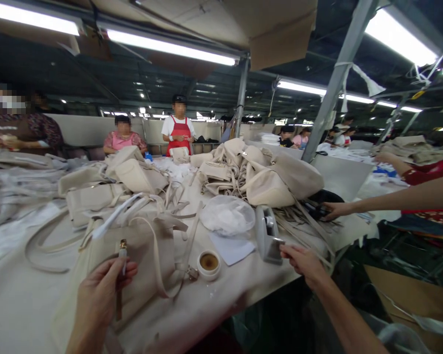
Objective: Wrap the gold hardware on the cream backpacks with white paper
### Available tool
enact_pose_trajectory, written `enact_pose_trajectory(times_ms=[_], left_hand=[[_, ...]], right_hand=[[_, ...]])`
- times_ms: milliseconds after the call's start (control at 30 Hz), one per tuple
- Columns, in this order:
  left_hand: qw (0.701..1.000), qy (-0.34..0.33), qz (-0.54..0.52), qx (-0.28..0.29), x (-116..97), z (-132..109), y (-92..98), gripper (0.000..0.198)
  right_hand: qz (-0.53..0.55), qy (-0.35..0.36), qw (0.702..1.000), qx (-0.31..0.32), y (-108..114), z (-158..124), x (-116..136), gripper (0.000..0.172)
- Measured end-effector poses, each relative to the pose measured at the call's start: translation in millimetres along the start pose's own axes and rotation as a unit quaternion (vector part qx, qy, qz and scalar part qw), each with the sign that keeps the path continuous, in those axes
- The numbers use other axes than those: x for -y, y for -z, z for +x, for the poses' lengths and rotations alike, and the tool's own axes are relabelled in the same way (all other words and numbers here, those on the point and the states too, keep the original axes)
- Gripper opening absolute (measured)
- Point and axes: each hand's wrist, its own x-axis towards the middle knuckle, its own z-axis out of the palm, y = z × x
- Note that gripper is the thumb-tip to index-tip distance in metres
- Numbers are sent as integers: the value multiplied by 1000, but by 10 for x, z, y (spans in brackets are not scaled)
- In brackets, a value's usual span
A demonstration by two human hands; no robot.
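My left hand [103, 290] is closed round a thin stick-like tool [121, 275] with a pale tip, held upright over a cream handbag [140, 255] lying flat on the table. My right hand [302, 260] reaches to the right, its fingers pinching the edge of a small grey metal device [268, 236] near the table's front edge. Between my two hands stands a small round white pot [208, 264] with brown paste in it. Next to the pot lies a white paper sheet [232, 248].
Piles of cream bags [266, 177] and loose straps [44, 246] cover the table [22, 305]. A white bowl-like bundle [227, 216] lies mid-table. Another person's hand [334, 210] reaches in from the right. Several workers stand behind, one in a red apron [179, 132]. A slanted metal post [335, 83] rises right.
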Motion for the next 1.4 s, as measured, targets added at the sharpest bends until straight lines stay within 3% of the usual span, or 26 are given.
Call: enact_pose_trajectory(times_ms=[133,200,300,433,500,600,700,1067,1233,1300,1400], left_hand=[[998,-58,23,20,55,-65,14,47],[996,-80,27,29,66,-114,-12,52],[994,-107,36,8,94,-147,-68,55],[988,-133,70,-25,155,-194,-85,53],[985,-147,85,-22,172,-236,-73,49],[978,-177,108,-16,172,-295,-55,41],[968,-205,143,-26,162,-322,-49,36],[942,-252,209,-76,241,-334,-56,22],[909,-324,253,-71,220,-359,-12,32],[919,-321,222,-57,197,-365,-9,31],[964,-240,107,-34,161,-374,-26,39]], right_hand=[[-30,-4,998,47,-283,-273,-389,32],[-22,15,992,121,-529,-354,-334,37],[7,102,957,273,-1012,-578,237,40],[73,210,852,474,-1750,-1060,1355,30],[69,265,804,528,-2124,-1225,1731,21],[21,324,779,536,-2606,-1290,1940,17],[-13,347,783,516,-2906,-1219,1919,23],[-42,344,799,492,-3066,-1072,1844,26],[-17,314,805,503,-3027,-1091,1813,26],[-3,301,804,513,-2978,-1115,1815,24],[18,263,801,537,-2922,-1142,1800,17]])
